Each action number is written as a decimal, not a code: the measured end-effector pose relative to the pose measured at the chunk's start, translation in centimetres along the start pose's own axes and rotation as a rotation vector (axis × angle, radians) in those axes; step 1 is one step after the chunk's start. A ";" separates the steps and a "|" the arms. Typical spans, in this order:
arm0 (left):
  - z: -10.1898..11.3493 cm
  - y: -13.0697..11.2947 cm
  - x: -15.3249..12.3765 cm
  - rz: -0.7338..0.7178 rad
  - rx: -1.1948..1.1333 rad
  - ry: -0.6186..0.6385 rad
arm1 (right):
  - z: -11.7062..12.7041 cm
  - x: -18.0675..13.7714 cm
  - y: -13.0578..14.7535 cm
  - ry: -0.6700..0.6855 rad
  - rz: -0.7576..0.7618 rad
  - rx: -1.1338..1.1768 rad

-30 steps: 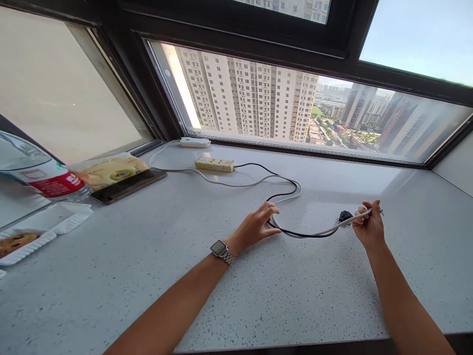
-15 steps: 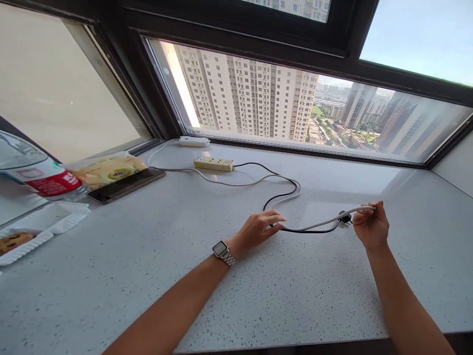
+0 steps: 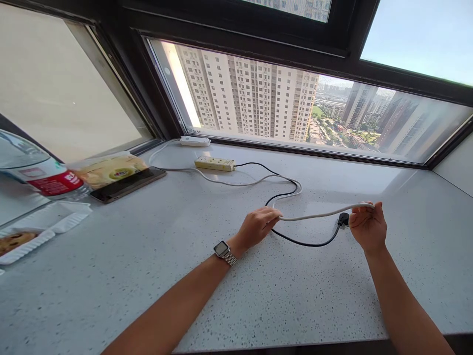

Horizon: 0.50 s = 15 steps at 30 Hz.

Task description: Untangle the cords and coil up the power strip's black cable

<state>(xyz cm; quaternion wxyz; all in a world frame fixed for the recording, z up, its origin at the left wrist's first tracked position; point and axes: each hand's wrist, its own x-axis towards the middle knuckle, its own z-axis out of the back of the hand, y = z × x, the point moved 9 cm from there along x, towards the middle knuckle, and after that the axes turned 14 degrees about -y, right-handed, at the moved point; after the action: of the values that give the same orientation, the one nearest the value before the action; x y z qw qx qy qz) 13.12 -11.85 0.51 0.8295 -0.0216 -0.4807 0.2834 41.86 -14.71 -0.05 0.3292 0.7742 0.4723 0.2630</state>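
My left hand (image 3: 258, 225), with a watch on its wrist, pinches the white cable (image 3: 314, 215) between thumb and fingers. Further right, my right hand (image 3: 369, 227) is closed on the same cable near its end, which the fingers hide. Between the hands the white cable runs raised and slightly slack. Below it lies the black cord (image 3: 306, 244), passing under my left hand and ending in a black plug (image 3: 343, 219) beside my right hand. The cord leads back to a yellowed power strip (image 3: 215, 163). Behind my left hand the two cables curve side by side.
On the left are a phone (image 3: 127, 184), a yellow packet (image 3: 111, 170), a large bottle (image 3: 40, 170) with a red label and a white tray (image 3: 70, 217) holding a cookie. A white power strip (image 3: 194, 141) sits by the window. The speckled countertop (image 3: 295, 301) has a front edge near me.
My left fingers have closed on the white cable. It has lifted apart from the black cord, which now sags nearer to me. My right hand has shifted slightly left.
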 end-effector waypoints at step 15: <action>6.9 2.4 0.7 0.051 0.014 -0.066 | -1.7 -0.9 -3.7 0.210 0.429 -1.108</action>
<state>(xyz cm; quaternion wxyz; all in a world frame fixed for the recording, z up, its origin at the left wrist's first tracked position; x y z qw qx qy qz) 6.70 -11.11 3.98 0.8060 -0.0187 -0.5050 0.3083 38.18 -13.85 -1.87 0.5749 0.5353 0.1282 0.6054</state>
